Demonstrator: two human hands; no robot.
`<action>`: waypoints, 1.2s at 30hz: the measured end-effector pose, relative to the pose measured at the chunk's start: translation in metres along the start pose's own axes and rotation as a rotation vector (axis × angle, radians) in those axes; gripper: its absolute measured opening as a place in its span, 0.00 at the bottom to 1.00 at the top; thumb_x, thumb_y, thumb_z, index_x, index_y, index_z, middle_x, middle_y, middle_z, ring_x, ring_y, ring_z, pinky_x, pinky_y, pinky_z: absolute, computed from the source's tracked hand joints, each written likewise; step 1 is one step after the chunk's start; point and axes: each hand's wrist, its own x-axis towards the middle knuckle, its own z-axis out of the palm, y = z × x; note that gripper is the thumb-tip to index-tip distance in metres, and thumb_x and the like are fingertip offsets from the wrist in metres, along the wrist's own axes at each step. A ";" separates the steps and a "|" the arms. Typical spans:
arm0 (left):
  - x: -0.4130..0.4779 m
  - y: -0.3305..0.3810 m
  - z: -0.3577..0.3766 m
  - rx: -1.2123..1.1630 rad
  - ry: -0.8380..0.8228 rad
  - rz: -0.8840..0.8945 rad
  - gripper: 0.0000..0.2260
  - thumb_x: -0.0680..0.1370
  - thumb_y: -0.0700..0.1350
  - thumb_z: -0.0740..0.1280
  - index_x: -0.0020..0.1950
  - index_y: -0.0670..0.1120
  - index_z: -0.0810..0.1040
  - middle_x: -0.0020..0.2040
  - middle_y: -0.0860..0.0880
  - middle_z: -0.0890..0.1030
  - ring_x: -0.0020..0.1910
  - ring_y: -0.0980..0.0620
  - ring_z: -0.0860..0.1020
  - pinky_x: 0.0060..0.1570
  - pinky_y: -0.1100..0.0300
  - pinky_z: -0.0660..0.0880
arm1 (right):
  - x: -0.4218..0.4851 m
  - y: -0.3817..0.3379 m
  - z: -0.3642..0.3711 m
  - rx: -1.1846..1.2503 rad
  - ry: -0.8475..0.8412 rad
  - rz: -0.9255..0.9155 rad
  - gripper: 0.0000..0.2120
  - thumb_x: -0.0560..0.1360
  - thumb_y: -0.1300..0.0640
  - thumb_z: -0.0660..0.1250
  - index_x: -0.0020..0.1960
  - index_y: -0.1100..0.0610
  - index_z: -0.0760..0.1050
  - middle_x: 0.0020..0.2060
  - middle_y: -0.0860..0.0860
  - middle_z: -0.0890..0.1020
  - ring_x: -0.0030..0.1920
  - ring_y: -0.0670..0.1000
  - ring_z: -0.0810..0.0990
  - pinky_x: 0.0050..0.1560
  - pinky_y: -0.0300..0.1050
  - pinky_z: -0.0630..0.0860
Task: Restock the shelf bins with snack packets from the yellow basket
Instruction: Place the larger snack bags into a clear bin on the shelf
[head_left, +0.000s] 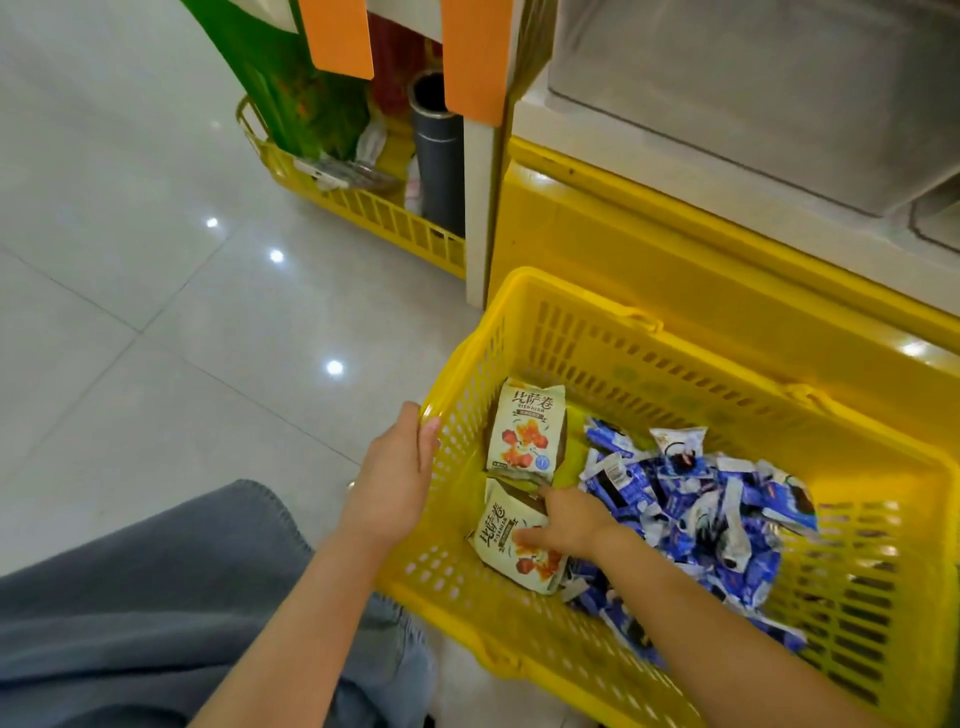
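A: What is in the yellow basket (467, 597)?

B: Two snack packs with red and orange pictures: the far cream packet (527, 434) and the near cream packet (498, 535); a heap of blue and white packets (701, 514) lies beside them; the basket sits on the floor (130, 260) by the yellow shelf base (675, 249).

A: And the hands?

B: The left hand (395, 483) holds the basket's left rim, fingers curled over it; the right hand (566, 519) reaches inside and pinches the near cream packet, thumb on its front.
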 end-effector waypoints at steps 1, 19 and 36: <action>0.000 0.000 0.000 0.002 -0.003 -0.001 0.12 0.80 0.54 0.51 0.43 0.48 0.63 0.32 0.51 0.73 0.31 0.55 0.72 0.29 0.60 0.65 | -0.001 0.000 -0.001 0.010 0.030 -0.017 0.31 0.68 0.35 0.68 0.61 0.56 0.72 0.55 0.54 0.78 0.55 0.54 0.76 0.53 0.50 0.76; -0.017 0.027 -0.006 0.166 0.125 -0.080 0.18 0.81 0.48 0.54 0.69 0.43 0.66 0.63 0.41 0.72 0.62 0.41 0.67 0.60 0.50 0.60 | -0.096 -0.021 -0.077 0.443 0.513 -0.150 0.22 0.66 0.42 0.74 0.52 0.52 0.70 0.40 0.45 0.78 0.38 0.46 0.77 0.34 0.32 0.71; -0.008 0.044 -0.046 -0.920 0.051 -0.414 0.31 0.61 0.55 0.74 0.62 0.51 0.72 0.51 0.49 0.83 0.43 0.52 0.84 0.38 0.55 0.81 | -0.064 -0.054 -0.082 0.735 0.638 -0.322 0.21 0.79 0.48 0.52 0.70 0.52 0.57 0.62 0.47 0.74 0.56 0.38 0.74 0.51 0.23 0.69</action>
